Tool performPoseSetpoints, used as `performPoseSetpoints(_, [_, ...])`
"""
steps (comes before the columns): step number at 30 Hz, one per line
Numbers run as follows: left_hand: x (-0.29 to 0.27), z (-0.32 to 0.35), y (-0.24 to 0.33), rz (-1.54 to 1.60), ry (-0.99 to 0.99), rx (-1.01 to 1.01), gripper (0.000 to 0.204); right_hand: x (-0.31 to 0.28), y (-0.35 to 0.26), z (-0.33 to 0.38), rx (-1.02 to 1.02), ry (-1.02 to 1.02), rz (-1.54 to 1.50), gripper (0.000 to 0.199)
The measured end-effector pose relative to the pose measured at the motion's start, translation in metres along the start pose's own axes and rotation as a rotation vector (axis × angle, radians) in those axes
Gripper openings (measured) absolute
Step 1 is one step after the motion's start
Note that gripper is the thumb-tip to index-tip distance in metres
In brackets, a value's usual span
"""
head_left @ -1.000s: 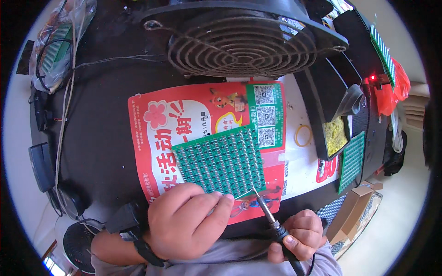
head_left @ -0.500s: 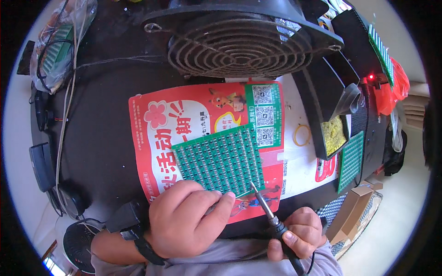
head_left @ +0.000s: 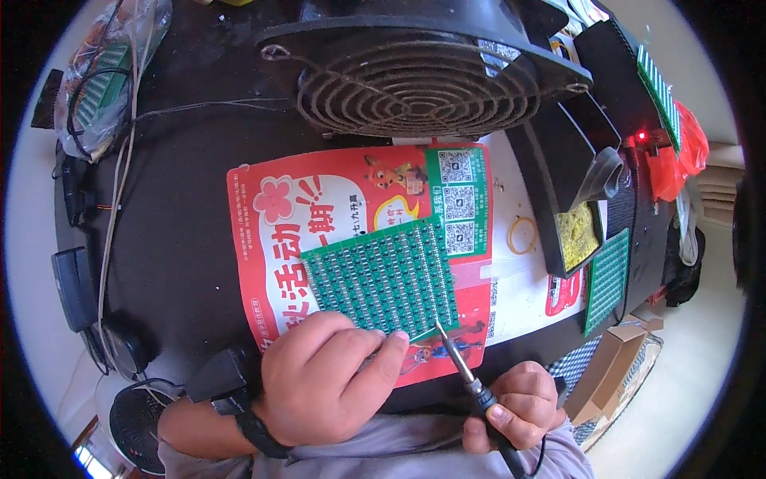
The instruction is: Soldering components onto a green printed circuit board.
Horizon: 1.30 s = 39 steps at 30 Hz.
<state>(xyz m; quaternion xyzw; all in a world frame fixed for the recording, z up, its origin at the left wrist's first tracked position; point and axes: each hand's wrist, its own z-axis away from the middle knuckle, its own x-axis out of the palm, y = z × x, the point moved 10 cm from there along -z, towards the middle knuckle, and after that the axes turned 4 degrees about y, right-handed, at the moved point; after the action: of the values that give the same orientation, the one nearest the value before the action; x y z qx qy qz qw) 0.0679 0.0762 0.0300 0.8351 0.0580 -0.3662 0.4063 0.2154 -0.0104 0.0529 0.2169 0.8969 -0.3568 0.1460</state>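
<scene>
Head view of a dark desk during soldering work. The left hand rests at the desk's near edge, loosely curled with the fingers bent under; its fingertips press on the near edge of a green circuit board. Whether it pinches anything thin, such as solder wire, cannot be told. A dark watch sits on that wrist. The right hand is closed around the handle of a soldering iron, held like a pen; the iron's tip meets the board's near right corner.

The board, a panel of many small repeated units, lies tilted on a red printed sheet near the middle of the desk. A green block with square codes occupies that sheet's far right corner. To the right, on a white sheet, lies a yellow rubber band. Beyond it stands a black tray holding yellowish cleaning wool, and a second green board lies toward the desk's right edge. A large black fan with a round grille fills the far edge. At the far left corner lies a clear bag with green boards and cables.
</scene>
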Motion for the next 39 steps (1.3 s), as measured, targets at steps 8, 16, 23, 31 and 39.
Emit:
performPoseSetpoints(8, [0.002, 0.001, 0.0, -0.018, 0.001, 0.015, 0.032, 0.003, 0.001, 0.001, 0.013, -0.013, 0.019, 0.023])
performPoseSetpoints(16, [0.004, 0.001, -0.001, -0.026, -0.023, -0.005, 0.036, 0.002, 0.005, 0.0, 0.039, -0.016, 0.019, 0.024])
performPoseSetpoints(23, [0.003, 0.002, 0.0, -0.031, -0.019, 0.017, 0.035, -0.005, 0.003, 0.006, 0.015, 0.056, -0.037, 0.021])
performPoseSetpoints(31, [-0.001, 0.0, 0.0, -0.018, 0.034, -0.003, 0.029, -0.005, 0.002, 0.005, -0.017, 0.099, -0.029, 0.02])
performPoseSetpoints(39, [-0.002, 0.0, -0.001, -0.005, 0.041, -0.01, 0.028, -0.012, 0.008, 0.012, 0.069, 0.138, -0.058, 0.022])
